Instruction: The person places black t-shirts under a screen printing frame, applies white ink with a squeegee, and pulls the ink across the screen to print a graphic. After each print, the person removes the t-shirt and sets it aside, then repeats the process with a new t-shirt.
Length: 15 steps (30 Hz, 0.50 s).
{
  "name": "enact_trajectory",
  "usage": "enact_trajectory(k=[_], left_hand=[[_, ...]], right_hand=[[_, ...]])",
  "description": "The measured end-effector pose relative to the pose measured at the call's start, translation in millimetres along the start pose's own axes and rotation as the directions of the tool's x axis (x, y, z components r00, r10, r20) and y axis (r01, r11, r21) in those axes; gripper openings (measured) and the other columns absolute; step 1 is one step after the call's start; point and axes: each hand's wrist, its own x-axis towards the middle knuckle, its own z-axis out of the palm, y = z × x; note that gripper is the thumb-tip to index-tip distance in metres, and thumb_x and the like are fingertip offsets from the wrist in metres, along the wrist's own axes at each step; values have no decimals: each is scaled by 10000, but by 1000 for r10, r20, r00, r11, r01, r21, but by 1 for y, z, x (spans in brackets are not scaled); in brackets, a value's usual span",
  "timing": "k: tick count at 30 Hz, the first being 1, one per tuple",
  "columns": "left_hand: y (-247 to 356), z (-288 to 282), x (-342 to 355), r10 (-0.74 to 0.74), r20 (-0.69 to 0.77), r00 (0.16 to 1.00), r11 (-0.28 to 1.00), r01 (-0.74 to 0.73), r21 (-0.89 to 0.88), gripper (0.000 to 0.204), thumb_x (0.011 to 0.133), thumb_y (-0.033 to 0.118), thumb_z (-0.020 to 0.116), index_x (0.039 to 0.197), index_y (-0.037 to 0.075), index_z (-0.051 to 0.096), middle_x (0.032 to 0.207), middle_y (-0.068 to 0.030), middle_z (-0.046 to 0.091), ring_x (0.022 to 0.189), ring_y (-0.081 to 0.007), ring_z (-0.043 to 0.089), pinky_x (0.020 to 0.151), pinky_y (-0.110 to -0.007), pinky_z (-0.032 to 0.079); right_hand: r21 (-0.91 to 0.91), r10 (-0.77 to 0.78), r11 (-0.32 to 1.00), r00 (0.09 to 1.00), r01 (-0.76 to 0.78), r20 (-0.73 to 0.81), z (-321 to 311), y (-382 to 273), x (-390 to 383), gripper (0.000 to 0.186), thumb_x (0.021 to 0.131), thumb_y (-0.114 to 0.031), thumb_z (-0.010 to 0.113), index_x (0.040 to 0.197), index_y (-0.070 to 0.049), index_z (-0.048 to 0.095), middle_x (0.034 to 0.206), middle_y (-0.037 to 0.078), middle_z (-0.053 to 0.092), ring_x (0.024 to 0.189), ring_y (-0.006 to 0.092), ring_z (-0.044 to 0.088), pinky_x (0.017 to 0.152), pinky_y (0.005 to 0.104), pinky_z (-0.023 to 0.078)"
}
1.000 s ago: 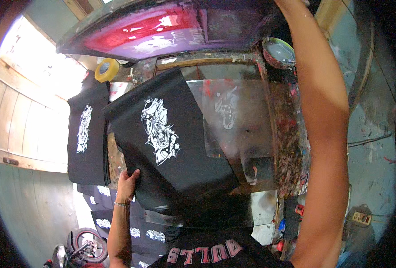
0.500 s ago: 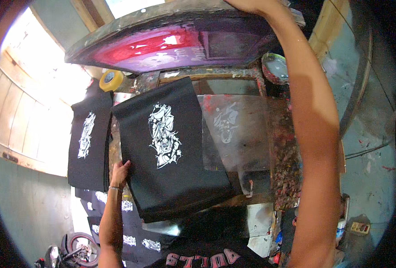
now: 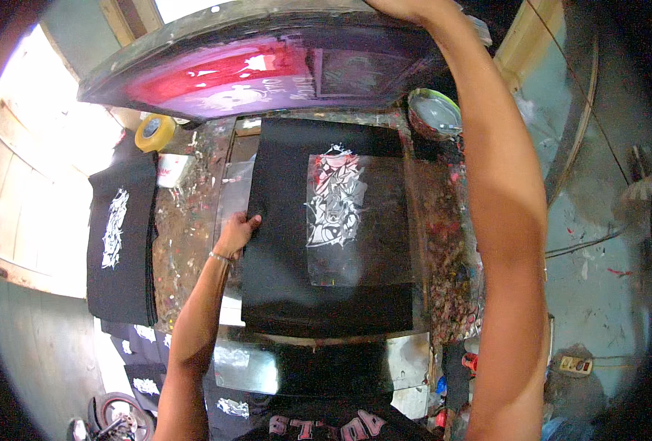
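Fingertips of the left hand (image 3: 236,229) press flat and together on the left edge of the black fabric panel with a white skull-like print (image 3: 326,235), pinning it square on the paint-spattered printing table (image 3: 186,235); the right hand (image 3: 406,9) grips the top rim of the raised red-and-purple screen frame (image 3: 267,66), fingers mostly out of view, holding it clear of the print; a yellow tape roll (image 3: 155,132) lies beside

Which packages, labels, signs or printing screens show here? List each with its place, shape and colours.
Printing screen: raised at the top, right hand on its far edge; rectangular frame, red and purple mesh with pale design.
Small white tub: left of the black fabric panel, under the yellow tape roll; red label.
Printed black panels: stacked far left; white graphic.
Left hand: on the fabric panel's left edge.
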Motion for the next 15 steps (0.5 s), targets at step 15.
enact_trajectory(k=[15], left_hand=[[3,22,-32,148,-37,988,981,-152,-121,265,1040,189,645,1118,-60,689,961,-74,740,808,-133,645,695,-313,530]], right_hand=[[31,-1,1000,999,2,-37,-2,-5,-3,511,831,-282,555,1150,91,699,1200,358,655,1176,459,641,1030,489,495]])
